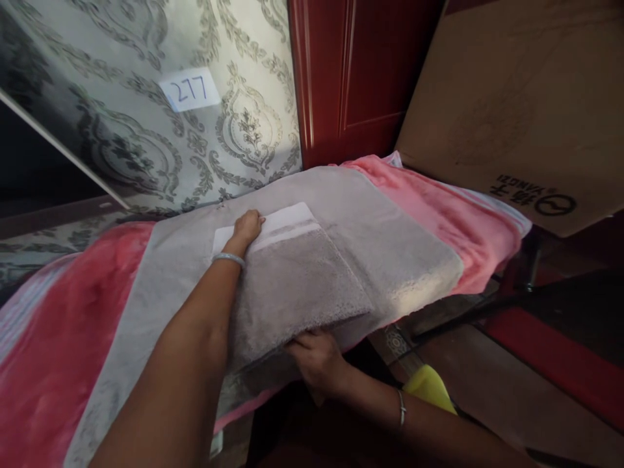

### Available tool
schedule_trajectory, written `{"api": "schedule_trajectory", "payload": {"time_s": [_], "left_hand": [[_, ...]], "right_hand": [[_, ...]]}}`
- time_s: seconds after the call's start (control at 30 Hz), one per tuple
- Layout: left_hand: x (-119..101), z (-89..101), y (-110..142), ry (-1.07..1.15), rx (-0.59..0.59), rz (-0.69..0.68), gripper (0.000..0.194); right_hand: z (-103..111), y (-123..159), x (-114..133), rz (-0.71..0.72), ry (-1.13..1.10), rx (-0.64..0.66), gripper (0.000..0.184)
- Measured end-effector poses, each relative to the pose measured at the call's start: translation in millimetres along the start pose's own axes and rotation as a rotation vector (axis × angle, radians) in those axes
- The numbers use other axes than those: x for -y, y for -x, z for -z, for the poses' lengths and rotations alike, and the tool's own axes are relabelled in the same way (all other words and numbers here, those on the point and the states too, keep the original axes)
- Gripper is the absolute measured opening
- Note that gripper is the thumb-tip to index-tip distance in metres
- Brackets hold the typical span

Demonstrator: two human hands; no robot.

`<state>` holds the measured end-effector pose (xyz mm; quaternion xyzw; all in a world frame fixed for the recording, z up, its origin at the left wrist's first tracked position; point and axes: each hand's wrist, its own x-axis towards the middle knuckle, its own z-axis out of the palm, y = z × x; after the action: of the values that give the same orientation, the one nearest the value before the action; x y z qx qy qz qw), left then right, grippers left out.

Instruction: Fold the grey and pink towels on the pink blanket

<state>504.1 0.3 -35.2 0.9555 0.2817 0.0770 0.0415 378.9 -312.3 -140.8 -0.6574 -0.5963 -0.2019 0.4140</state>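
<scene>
Damask-patterned wallpaper panel (234,78) leans at the back, carrying a paper label (189,89) with "277" written on it, beside a red wooden door (351,71) and a cardboard sheet (507,97). Just past the right hand's wrist sits a yellow object (429,388), partly cut off and hard to identify.

A folded taupe plush towel (292,299) lies between the hands, on a gray blanket (404,240) over a pink blanket (439,221). The left hand (246,229) rests on the towel's upper edge, its fingers (253,222) closed together against a white strip (273,227). The right hand (316,361) sits below, its fingers (305,339) curled under the towel's lower fold, their tips hidden. Whether either hand is pinching cannot be told.
</scene>
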Motion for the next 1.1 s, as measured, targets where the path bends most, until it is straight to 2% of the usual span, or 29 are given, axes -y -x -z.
{"api": "schedule_trajectory", "payload": {"time_s": [0.1, 0.17, 0.23, 0.33, 0.4, 0.47, 0.53, 0.63, 0.7, 0.8, 0.97, 1.1], "left_hand": [[-4, 9.3, 7, -0.012, -0.018, -0.034, 0.033], [-9, 17.9, 16, -0.022, -0.043, -0.1, 0.039], [-16, 27.9, 34, -0.03, -0.043, -0.227, 0.043], [-27, 42.6, 80, 0.009, 0.025, -0.482, 0.045], [-33, 48.3, 124, 0.063, 0.06, -0.608, 0.048], [-36, 46.6, 171, 0.078, 0.071, -0.652, 0.053], [-34, 36.4, 212, 0.062, 0.101, -0.634, 0.059], [-28, 14.0, 247, 0.047, 0.147, -0.551, 0.061], [-24, 2.8, 252, 0.046, 0.151, -0.523, 0.061], [-21, -2.2, 247, 0.066, 0.145, -0.524, 0.06], [-21, 8.4, 249, 0.112, 0.152, -0.512, 0.057], [-8, 15.8, 276, 0.158, 0.086, -0.462, 0.055]], "right_hand": [[22, 3, 3, 0.048, -0.063, 0.034, 0.025], [50, 4, 2, 0.101, -0.166, 0.031, 0.031], [82, 3, -4, 0.075, -0.208, 0.0, 0.036], [120, -4, -26, -0.108, -0.067, -0.088, 0.041], [131, -6, -44, -0.16, 0.022, -0.034, 0.042], [130, -2, -61, -0.131, 0.082, 0.102, 0.049], [123, 9, -74, -0.09, 0.126, 0.22, 0.053], [110, 28, -87, -0.087, 0.147, 0.27, 0.052], [105, 35, -90, -0.109, 0.136, 0.256, 0.052], [103, 37, -90, -0.137, 0.119, 0.229, 0.05], [103, 35, -88, -0.166, 0.097, 0.228, 0.051], [107, 36, -90, -0.208, 0.038, 0.208, 0.049]]}}
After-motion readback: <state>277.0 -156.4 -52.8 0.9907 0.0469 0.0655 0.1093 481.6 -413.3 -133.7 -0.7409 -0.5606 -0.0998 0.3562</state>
